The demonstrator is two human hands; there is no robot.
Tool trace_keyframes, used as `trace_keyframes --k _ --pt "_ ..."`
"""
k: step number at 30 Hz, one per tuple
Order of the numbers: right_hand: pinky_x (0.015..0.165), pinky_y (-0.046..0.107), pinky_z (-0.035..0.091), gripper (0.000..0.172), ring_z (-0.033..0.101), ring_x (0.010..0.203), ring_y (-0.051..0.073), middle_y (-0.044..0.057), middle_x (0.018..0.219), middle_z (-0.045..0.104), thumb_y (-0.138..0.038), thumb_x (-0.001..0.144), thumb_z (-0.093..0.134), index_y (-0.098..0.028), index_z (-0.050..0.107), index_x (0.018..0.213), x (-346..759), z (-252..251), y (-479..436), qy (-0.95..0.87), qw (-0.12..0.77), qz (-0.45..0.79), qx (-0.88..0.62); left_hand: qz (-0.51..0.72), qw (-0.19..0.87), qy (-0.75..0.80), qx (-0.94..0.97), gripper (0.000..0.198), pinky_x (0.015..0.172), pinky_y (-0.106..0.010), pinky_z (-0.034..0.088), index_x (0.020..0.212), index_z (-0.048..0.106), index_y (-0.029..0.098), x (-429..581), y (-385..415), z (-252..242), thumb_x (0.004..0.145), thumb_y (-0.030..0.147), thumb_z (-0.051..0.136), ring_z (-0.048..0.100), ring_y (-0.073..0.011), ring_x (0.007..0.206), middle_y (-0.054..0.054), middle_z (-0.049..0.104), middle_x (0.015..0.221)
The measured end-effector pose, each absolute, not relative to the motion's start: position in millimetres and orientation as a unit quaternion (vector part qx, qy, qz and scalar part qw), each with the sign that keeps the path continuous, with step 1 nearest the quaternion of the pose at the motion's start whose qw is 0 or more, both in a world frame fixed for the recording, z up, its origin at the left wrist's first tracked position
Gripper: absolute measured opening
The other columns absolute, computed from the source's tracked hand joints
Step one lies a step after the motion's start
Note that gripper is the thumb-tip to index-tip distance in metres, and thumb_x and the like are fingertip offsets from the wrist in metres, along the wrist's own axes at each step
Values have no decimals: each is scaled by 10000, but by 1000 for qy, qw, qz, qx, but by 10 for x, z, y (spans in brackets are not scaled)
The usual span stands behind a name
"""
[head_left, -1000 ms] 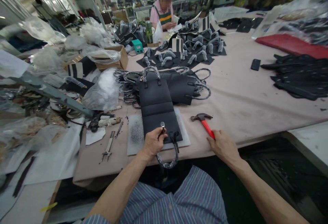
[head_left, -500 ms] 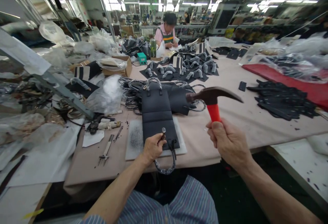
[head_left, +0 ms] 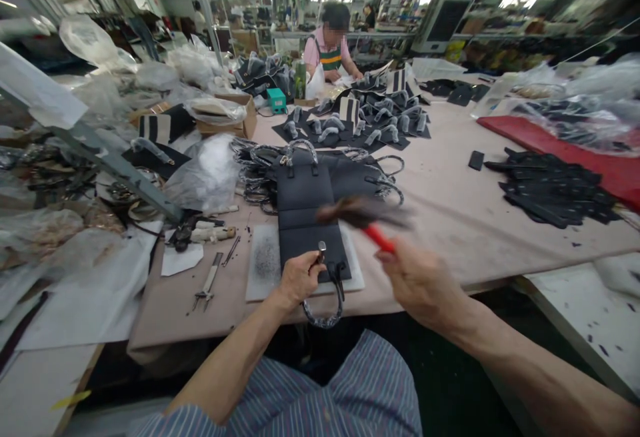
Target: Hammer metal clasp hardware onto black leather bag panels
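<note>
A black bag panel (head_left: 306,213) lies flat on a pale work pad (head_left: 265,260) at the table's near edge, its wrapped handle (head_left: 325,310) hanging over the edge. My left hand (head_left: 299,278) is closed around a small metal punch (head_left: 321,250) standing upright on the panel. My right hand (head_left: 423,283) grips the red handle of a hammer (head_left: 367,217). The hammer head is smeared by motion and hangs just above and right of the punch.
More black bags with wrapped handles (head_left: 350,170) are stacked behind the panel. Small tools (head_left: 207,283) lie left of the pad. Plastic bags and boxes (head_left: 200,110) crowd the left side. Black cut pieces (head_left: 550,187) lie at right. Another person (head_left: 330,43) works at the far end.
My right hand picked the hammer up off the table, raised it high, and now swings it down and leftward toward the punch. My left hand has stayed on the punch.
</note>
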State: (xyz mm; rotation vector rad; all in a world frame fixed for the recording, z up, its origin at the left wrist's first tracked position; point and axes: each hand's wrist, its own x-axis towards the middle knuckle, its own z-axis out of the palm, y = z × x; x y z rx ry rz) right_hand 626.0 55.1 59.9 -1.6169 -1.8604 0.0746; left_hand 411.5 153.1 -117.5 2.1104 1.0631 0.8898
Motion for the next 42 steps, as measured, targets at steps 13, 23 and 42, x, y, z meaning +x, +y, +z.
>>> trace_keyframes --k 13,23,42 --pt "452 312 199 419 374 416 155 -8 524 473 -554 1005 413 -248 458 723 6321 516 577 -719 200 128 -654 335 303 401 797 102 754 -255 527 921 692 204 4122 1538 -1143 874 129 640 704 -158 779 -13 746 851" --pt "449 280 426 310 498 461 169 -1 596 515 -394 990 368 -219 506 775 7012 -637 710 -457 169 312 -816 341 316 395 792 99 824 -266 550 952 689 209 4100 1538 -1140 885 149 647 723 -164 865 -22 763 934" --pt "1151 584 424 386 513 1355 303 145 1405 600 -243 1039 383 -163 604 1346 6096 -1319 955 -752 344 82 -556 258 293 377 840 102 824 -313 580 921 685 205 4196 1558 -977 872 135 628 725 -198 854 -51 761 940"
